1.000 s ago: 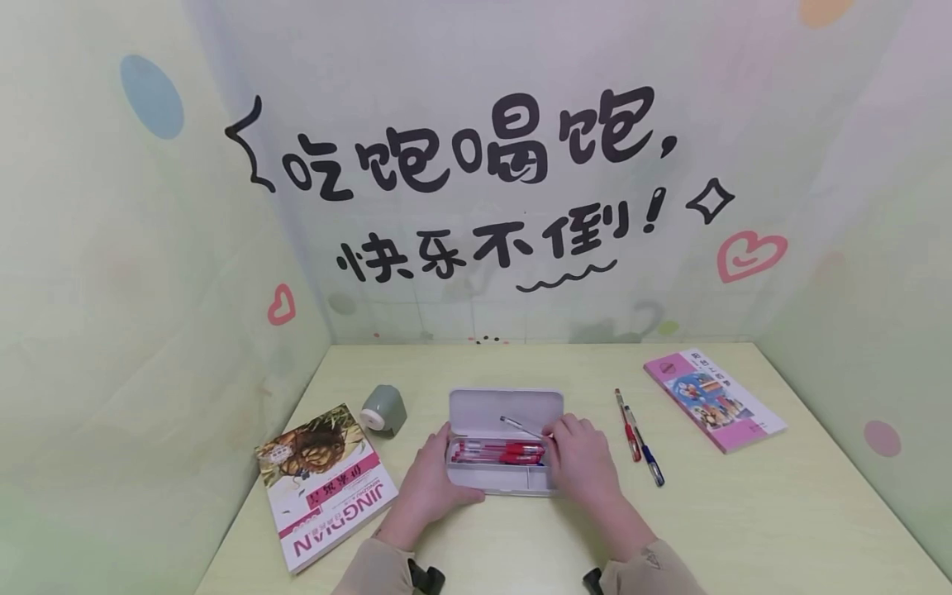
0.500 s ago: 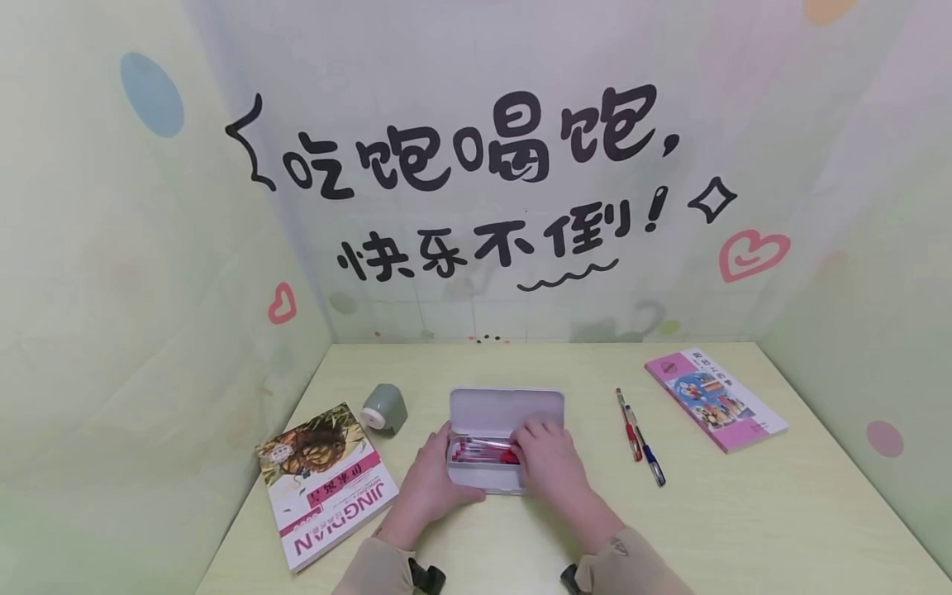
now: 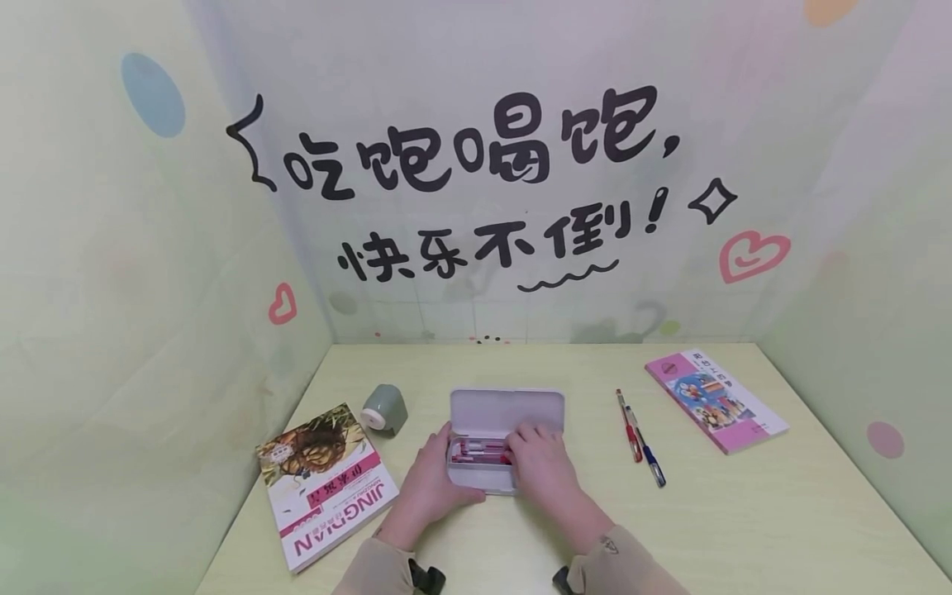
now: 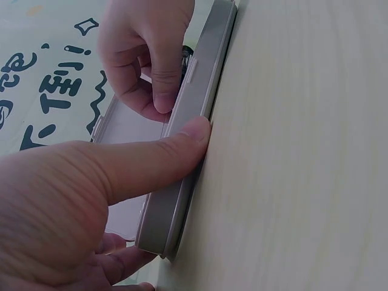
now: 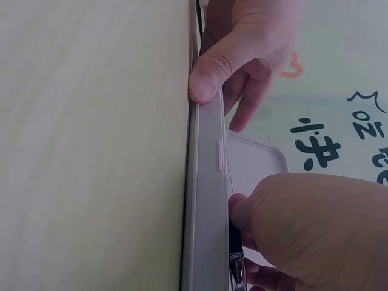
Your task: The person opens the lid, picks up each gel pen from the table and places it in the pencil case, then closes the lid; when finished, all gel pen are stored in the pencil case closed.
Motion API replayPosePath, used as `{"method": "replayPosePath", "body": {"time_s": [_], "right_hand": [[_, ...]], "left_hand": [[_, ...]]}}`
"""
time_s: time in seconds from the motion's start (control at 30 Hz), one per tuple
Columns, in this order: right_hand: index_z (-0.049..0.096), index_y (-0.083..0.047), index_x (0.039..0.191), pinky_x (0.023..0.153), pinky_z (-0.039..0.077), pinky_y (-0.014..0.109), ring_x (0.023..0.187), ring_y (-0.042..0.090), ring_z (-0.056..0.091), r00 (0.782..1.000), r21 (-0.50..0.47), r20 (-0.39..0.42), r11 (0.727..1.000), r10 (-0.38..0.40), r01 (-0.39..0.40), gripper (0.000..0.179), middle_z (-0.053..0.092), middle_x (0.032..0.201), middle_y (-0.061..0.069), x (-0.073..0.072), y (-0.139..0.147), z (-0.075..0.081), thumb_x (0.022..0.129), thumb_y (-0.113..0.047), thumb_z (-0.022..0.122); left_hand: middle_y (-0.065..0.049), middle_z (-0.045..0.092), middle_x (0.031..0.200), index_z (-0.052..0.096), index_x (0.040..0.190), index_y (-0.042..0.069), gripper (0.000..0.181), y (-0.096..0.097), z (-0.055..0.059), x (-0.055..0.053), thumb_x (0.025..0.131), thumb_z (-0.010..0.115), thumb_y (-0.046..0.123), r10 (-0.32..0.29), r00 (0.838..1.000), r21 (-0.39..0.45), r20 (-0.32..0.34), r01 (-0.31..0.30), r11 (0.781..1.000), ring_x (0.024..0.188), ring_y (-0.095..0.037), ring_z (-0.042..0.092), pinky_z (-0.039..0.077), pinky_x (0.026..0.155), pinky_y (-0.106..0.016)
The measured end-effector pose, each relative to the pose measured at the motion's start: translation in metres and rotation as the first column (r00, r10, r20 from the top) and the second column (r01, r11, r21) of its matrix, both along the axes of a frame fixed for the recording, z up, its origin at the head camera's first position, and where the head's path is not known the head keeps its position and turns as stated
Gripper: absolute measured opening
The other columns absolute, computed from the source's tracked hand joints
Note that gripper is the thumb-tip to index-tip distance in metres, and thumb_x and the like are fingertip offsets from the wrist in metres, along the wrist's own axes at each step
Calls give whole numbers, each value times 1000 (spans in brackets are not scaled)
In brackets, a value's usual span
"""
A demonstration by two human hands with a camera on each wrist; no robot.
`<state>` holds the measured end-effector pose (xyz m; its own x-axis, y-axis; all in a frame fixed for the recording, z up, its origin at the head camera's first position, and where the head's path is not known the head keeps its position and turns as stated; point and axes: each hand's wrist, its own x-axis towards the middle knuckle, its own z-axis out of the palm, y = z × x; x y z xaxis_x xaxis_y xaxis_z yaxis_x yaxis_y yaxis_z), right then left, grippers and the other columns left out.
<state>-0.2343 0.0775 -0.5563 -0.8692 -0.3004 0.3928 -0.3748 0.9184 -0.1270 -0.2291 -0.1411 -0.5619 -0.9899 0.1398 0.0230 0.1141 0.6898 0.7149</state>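
Observation:
An open pencil case (image 3: 483,478), pale grey-lilac, lies on the table with its lid (image 3: 506,411) raised at the back. Several red-capped pens (image 3: 476,449) lie in its long compartment. My left hand (image 3: 431,481) grips the case's left end, thumb along the front wall, as the left wrist view (image 4: 60,200) also shows. My right hand (image 3: 541,463) reaches over the right part of the case with fingers bent down inside. In the right wrist view a black-ended pen (image 5: 235,257) shows against that thumb; my right hand pinches it. Its far end is hidden.
A book with a brown picture cover (image 3: 323,487) lies at the left, a grey-green pencil sharpener (image 3: 384,409) behind it. Right of the case are a red pen (image 3: 628,426) and a blue pen (image 3: 644,446). A pink book (image 3: 714,401) lies farther right.
My right hand has moved left from the case's right edge to over the compartment, and the pen it held aslant has gone down into the case. My left hand stays in place.

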Motion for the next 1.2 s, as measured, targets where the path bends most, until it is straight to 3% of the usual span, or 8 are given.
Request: {"method": "replayPosePath", "body": {"time_s": [0.3,0.57,0.93,1.2], "right_hand": [[77,-19,94,85,53,41,96,22,60,1000,-15,-17,1000,1,-1,8,67,95,-3,-2,2,-3,95,-20,85],[75,-17,100,91,58,47,101,27,63,1000,-155,16,987,-27,29,7,73,104,3,1,14,0,98,-20,81],[73,-8,129,97,61,52,111,35,66,977,-315,153,929,-152,194,26,73,120,13,-1,65,2,105,-21,71],[71,-5,133,101,58,61,117,44,65,953,-363,169,884,-250,296,30,72,125,20,5,105,-2,107,-21,68]], "left_hand": [[-20,58,160,34,171,10,133,0,1,1,63,108,35,5,1000,3,-6,-5,1000,148,-48,55,48,122,-71],[-25,53,165,32,172,8,135,0,2,1,63,108,36,8,1000,-5,2,-8,1000,152,-53,50,45,124,-73],[-27,45,171,31,173,7,137,1,4,2,63,108,36,37,999,-12,20,-37,999,159,-58,39,37,127,-77],[-25,46,171,31,173,9,137,1,2,2,63,108,36,24,1000,-2,20,-24,1000,160,-56,39,36,129,-75]]}}
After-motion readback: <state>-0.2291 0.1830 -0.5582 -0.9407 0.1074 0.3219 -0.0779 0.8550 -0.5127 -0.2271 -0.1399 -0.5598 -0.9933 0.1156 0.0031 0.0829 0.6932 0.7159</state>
